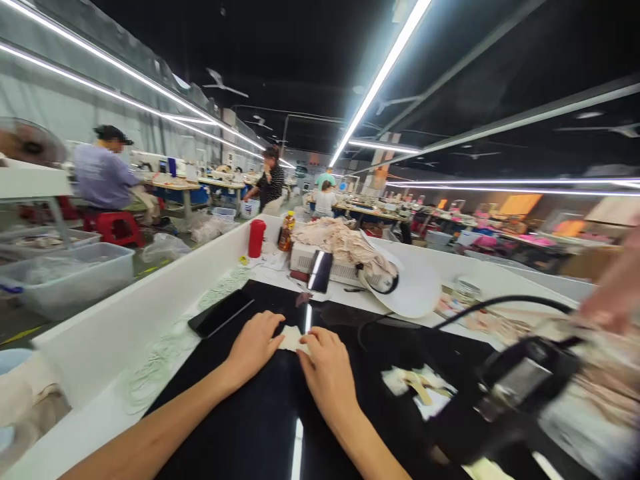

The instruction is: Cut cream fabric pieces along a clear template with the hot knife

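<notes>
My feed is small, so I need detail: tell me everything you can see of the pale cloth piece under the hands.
The cloth piece is small, cream-coloured and thin, and looks like fabric. It lies flat on the glossy black tabletop. Only its middle shows, with an angular edge. The left hand covers its left side with the fingertips and the right hand covers its right. Its full outline is hidden.

Our left hand [253,347] and right hand [327,370] hide most of small cream fabric piece [291,341]; black machine [525,387] right of it blurred.
</notes>
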`<state>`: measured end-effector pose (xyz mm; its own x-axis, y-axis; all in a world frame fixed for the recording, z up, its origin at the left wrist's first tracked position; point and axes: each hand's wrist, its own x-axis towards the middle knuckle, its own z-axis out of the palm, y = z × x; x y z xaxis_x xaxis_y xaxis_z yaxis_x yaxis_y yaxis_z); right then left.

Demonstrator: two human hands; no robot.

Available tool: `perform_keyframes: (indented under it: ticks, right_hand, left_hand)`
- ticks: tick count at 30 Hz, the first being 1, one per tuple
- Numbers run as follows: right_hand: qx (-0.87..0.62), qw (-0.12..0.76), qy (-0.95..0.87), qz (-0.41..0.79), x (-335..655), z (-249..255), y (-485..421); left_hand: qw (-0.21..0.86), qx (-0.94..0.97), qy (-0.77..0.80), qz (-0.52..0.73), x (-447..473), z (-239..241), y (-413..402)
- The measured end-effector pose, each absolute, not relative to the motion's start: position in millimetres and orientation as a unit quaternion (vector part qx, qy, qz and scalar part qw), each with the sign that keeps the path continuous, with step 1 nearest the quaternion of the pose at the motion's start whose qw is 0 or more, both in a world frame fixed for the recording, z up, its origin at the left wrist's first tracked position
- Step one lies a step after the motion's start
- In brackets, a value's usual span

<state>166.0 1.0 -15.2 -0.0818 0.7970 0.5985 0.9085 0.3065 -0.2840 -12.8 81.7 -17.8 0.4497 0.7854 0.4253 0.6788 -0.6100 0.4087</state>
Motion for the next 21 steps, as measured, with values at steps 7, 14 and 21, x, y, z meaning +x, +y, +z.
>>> perform_keyframes:
  ticks: [7,14,21]
  right_hand:
    - [-0.474,0.344,-0.809,-0.045,162.3,-17.9,-95.9]
    - [-0.613,0.296,-0.732,-0.016,273.9,-14.6,-195.6]
    - [-0.75,0.229,-0.615,-0.085,344.7,-28.6,-233.8]
  left_hand:
    - [0.081,0.859,0.367,0.347,-23.4,-20.8,92.0]
    - [0.04,0.902,0.283,0.323,-17.2,-14.6,79.2]
    - [0.048,0.952,0.164,0.253,13.8,-5.1,33.4]
